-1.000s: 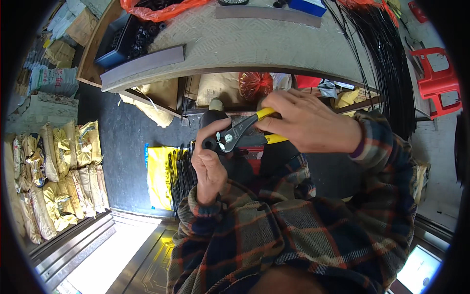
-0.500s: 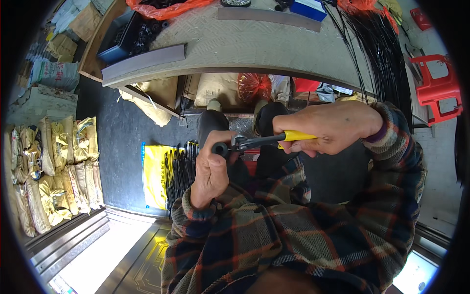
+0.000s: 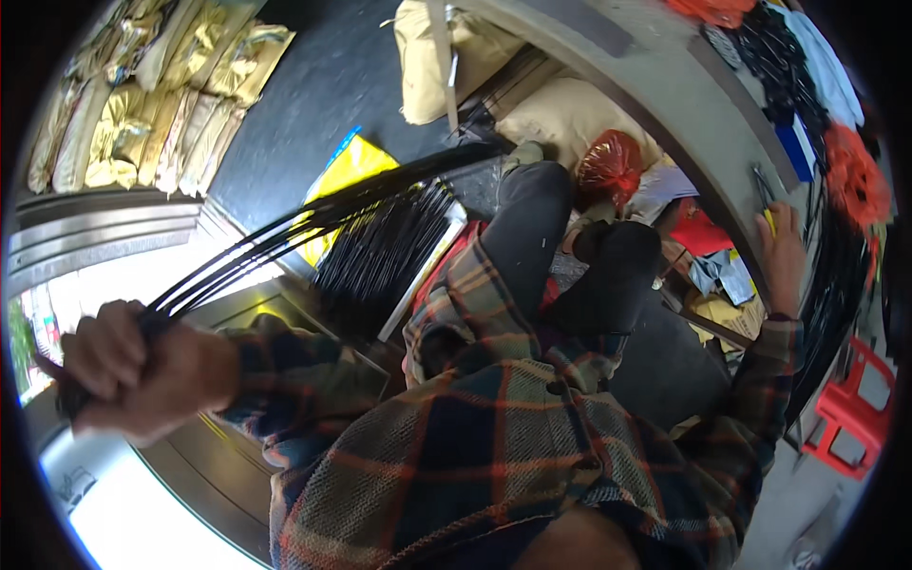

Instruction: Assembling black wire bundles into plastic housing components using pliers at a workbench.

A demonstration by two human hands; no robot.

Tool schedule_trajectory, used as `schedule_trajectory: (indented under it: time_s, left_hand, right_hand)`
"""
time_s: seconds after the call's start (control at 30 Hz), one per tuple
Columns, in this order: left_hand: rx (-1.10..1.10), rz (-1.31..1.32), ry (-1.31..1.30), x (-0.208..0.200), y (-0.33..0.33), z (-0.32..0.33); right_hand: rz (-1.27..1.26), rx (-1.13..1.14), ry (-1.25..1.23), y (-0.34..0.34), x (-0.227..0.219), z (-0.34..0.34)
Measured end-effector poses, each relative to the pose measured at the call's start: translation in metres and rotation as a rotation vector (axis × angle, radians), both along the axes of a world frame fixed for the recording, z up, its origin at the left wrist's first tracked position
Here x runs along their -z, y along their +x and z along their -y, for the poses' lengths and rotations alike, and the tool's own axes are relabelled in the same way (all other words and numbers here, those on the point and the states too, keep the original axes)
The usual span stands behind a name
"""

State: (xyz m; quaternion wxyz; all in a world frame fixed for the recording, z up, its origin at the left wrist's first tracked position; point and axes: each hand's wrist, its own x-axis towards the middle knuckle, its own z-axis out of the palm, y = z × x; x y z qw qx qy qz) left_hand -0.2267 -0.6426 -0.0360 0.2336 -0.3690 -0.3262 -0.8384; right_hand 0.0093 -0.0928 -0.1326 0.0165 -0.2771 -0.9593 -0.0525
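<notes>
Far out to the left, my left hand point(image 3: 142, 370) is closed in a fist around one end of a bundle of long thin black strands point(image 3: 323, 211). The strands stretch from the fist across toward my knees. At the table edge on the right, my right hand point(image 3: 785, 256) has its fingers around the yellow handles of a pair of pliers point(image 3: 766, 192). The metal head of the pliers points away over the tabletop. More black strands point(image 3: 385, 247) lie in a dense row beside my left leg, beneath the held bundle.
The table point(image 3: 665, 71) curves along the upper right, with an orange plastic bag point(image 3: 858, 176) and a blue box point(image 3: 794, 147) on it. Under it are a red bag point(image 3: 609, 169) and a tan sack point(image 3: 570, 114). A red stool point(image 3: 855, 408) stands at right; wrapped bundles point(image 3: 171, 142) lie upper left.
My hands have moved far apart: the left swung out left and now grips black strands, the right carried the pliers to the table. The view has turned toward the left.
</notes>
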Motion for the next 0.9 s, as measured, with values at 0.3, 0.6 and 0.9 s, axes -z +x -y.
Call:
schedule_trajectory:
  time_s: [0.3,0.6,0.9]
  left_hand:
    - [-0.209,0.217,-1.562,0.219,-0.053,-0.117]
    - [-0.126,0.054,-2.279,0.396,-0.063,-0.139]
    - [-0.022,-0.225,-1.769,0.307,0.016,-0.221]
  right_hand:
    - [-0.244,0.09,0.079,0.086,0.004,-0.028]
    - [-0.029,0.45,0.295,0.19,0.012,-0.054]
    - [0.263,0.497,0.198,0.214,0.007,-0.067]
